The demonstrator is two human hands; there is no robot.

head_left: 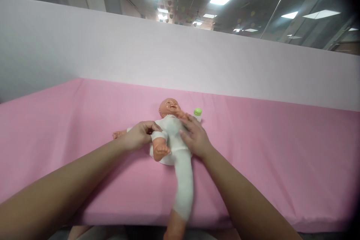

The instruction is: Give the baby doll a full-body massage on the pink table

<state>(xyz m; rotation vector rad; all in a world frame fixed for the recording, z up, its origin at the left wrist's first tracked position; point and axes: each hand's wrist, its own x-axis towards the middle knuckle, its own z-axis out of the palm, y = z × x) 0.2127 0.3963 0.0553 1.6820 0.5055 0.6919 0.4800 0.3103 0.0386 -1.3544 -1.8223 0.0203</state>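
A baby doll (172, 133) in white clothes lies on its back, head away from me. Its one leg is bent up with the bare foot (161, 150) showing, while the other leg (184, 183) stretches towards me past the front edge. At the bent leg, my left hand (137, 135) pinches the white trouser cuff (159, 135) between thumb and fingers. My right hand (198, 137) rests along the doll's other side by its chest and arm, thumb and fingers apart. Its fingertips partly cover the doll's arm.
Just beyond my right hand stands a small bottle with a green cap (197, 112). The doll lies on a pink padded surface (267, 157) bordered by a white wall (168, 56) at the back and left. Glass panels rise behind the wall.
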